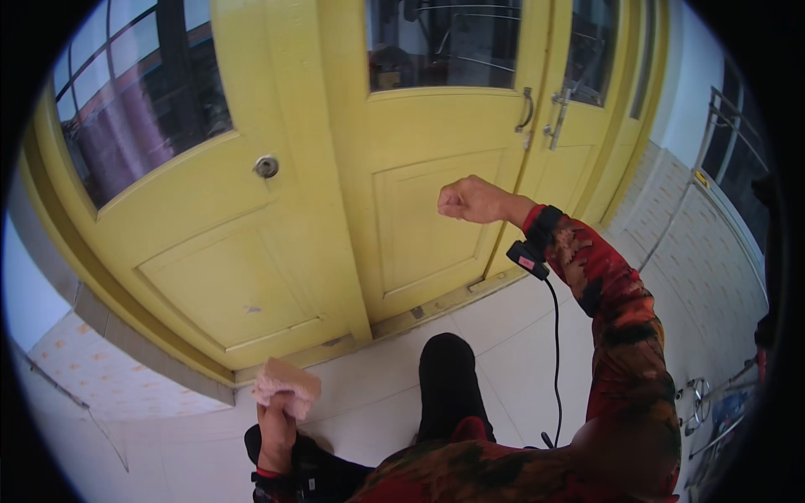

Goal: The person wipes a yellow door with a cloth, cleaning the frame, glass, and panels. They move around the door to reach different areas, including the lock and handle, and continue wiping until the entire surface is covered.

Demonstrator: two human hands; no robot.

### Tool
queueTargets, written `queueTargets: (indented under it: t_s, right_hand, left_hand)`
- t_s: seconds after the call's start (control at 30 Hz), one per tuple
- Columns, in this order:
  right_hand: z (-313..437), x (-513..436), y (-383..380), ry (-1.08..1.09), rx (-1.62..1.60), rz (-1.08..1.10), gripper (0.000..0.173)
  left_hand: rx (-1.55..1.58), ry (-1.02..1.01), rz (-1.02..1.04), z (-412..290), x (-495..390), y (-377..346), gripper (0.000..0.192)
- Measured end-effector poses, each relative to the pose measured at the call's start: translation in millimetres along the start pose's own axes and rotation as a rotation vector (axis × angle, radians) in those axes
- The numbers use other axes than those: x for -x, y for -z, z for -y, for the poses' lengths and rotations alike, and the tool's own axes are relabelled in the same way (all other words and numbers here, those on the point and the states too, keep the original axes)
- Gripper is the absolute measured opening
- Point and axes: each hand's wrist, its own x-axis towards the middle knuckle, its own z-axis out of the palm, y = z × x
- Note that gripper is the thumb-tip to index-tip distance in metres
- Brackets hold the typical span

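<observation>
In my left hand [277, 427], low at the left, is a folded pink cloth [286, 385] with a fluffy surface. My right hand [475, 200] is raised in front of the lower panel of a yellow wooden door [434, 126], with its fingers curled; whether anything small is inside them cannot be told. A metal pull handle [524, 110] sits above and to the right of that hand. Farther right, a metal door latch [556, 119] is fixed on the neighbouring door leaf. The left door leaf carries a round metal lock [266, 166].
A black device [529, 259] with a hanging cable is strapped at my right wrist. Pale floor tiles [516, 346] lie below the door sill [440, 308]. A metal rack [707, 144] stands at the right by the tiled wall. Metal-framed items with wheels [698, 402] are at the lower right.
</observation>
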Motion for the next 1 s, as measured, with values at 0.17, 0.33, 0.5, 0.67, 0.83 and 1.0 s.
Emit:
queueTargets:
  t_s: [0.17, 0.33, 0.5, 0.67, 0.83, 1.0]
  right_hand:
    - [-25, -9, 61, -0.186, -0.270, -0.161, 0.022]
    - [-10, -48, 79, -0.232, -0.556, -0.371, 0.024]
    - [14, -79, 45, -0.112, -0.706, -0.311, 0.024]
    - [24, -88, 10, 0.008, -0.719, -0.218, 0.021]
    - [30, -79, -24, 0.030, -0.662, -0.033, 0.022]
    - [35, -98, -60, -0.055, -0.827, -0.114, 0.023]
  left_hand:
    - [0.044, 0.249, 0.277, 27, 6, -38, 0.061]
    - [0.127, 0.518, 0.629, 74, 3, -121, 0.055]
    - [0.137, 0.598, 1.096, 103, 17, -240, 0.057]
    - [0.115, 0.704, 1.452, 87, 45, -273, 0.058]
    - [-0.015, 0.545, 1.148, 61, 33, -235, 0.062]
    - [-0.113, 0.522, 1.176, 35, 42, -211, 0.072]
